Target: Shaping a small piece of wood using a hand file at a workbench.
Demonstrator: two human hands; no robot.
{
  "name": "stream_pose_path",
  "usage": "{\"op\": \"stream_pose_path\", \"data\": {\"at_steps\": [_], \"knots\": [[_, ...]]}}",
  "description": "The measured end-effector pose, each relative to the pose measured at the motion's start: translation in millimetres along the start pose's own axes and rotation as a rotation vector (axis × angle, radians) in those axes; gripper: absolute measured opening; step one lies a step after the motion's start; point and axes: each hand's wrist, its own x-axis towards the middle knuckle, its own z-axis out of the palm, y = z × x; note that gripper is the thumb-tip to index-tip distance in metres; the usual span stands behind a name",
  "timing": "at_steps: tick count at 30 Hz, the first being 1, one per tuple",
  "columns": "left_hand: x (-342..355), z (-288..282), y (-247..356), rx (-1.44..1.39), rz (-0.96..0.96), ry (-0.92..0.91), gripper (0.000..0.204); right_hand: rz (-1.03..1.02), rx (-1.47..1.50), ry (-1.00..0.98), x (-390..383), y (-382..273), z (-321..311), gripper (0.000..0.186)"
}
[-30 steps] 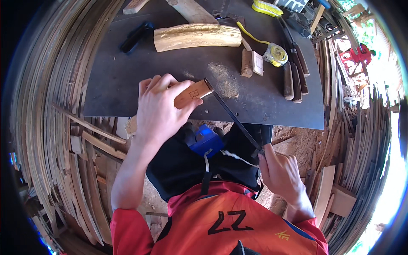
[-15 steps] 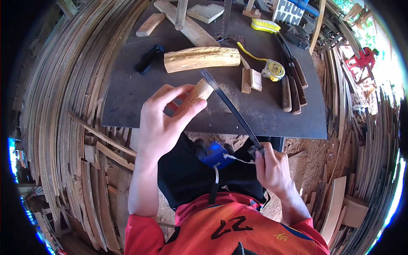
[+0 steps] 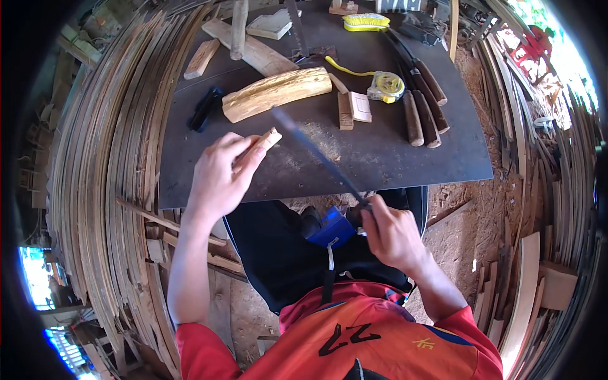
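My left hand [image 3: 221, 171] is closed round a short, pale piece of wood [image 3: 268, 140], whose cut end sticks out past the thumb and fingers. Opposite it, my right hand [image 3: 394, 231] grips the near end of a long, dark, flat file [image 3: 323, 157]; the fingers hide its handle. The file slants up and to the left above the table's near edge. Its far tip is just right of the wood's end, slightly apart from it. Sawdust lies on the dark table [image 3: 253, 190] beneath.
A larger curved wood piece [image 3: 278, 94] lies beyond my hands. To its right are small wood blocks [image 3: 360, 106], a yellow tape measure [image 3: 385, 87], a yellow brush [image 3: 366, 23] and several wooden-handled tools [image 3: 415, 120]. A black object [image 3: 204, 109] lies left. Stacked wood strips [image 3: 120, 158] flank the table.
The wood has turned in my left hand, so its end now points up and right. The file's tip has come away from the wood. The whole view has shifted a little.
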Motion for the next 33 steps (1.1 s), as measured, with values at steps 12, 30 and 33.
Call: {"op": "stream_pose_path", "data": {"at_steps": [12,30,33], "knots": [[5,52,-14,0.438,0.259,0.271,0.03,-0.016,-0.168,0.009,47,-25,12,0.019],[11,61,-15,0.412,0.266,0.333,0.028,0.06,-0.255,-0.062,63,-37,10,0.019],[12,64,-17,0.4,0.305,0.389,0.031,0.03,-0.296,-0.047,65,-42,10,0.019]]}}
